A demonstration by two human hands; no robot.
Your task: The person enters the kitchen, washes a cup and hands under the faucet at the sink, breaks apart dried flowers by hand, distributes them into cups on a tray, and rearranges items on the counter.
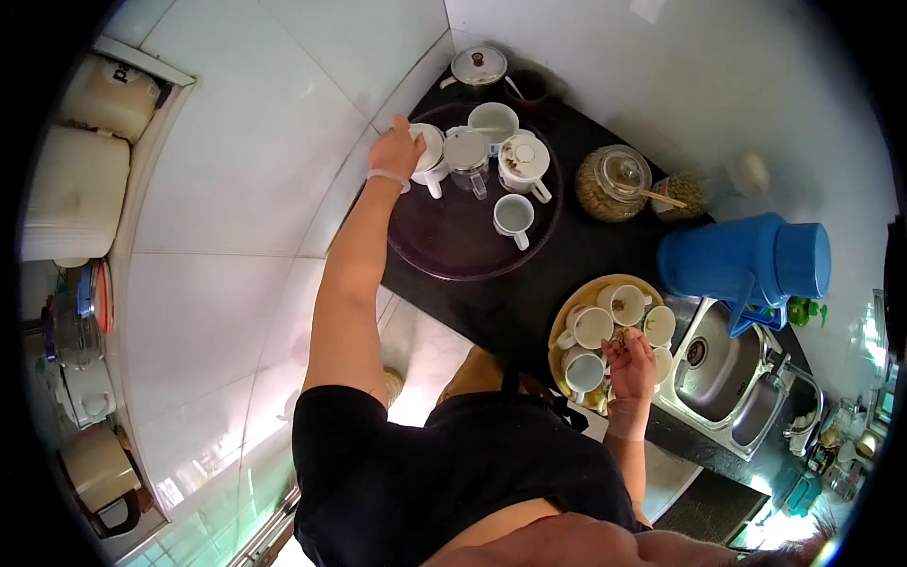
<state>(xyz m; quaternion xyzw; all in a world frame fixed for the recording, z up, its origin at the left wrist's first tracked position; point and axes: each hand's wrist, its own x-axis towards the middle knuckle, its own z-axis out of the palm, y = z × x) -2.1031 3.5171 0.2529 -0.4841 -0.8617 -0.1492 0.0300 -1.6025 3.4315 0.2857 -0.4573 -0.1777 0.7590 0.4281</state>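
My left hand [397,151] is closed at the far side of a white mug [431,168] on the dark round tray [444,250]. Close to it on the tray stand a clear glass mug [468,163] with a lid, a large white cup [493,121], a lidded white mug [523,159] and a smaller white cup [514,215]. My right hand [633,369] is over the yellow round tray [556,340], its fingertips pinched together above several white cups [590,327]. Small brownish bits show at the fingertips, too small to name. Some cups hold similar bits.
A glass jar [612,184] of dried material and a smaller jar [680,196] stand by the wall. A blue jug [727,253] is beside the steel sink [704,378]. A lidded metal pot [478,66] and a dark cup [527,87] are in the back corner.
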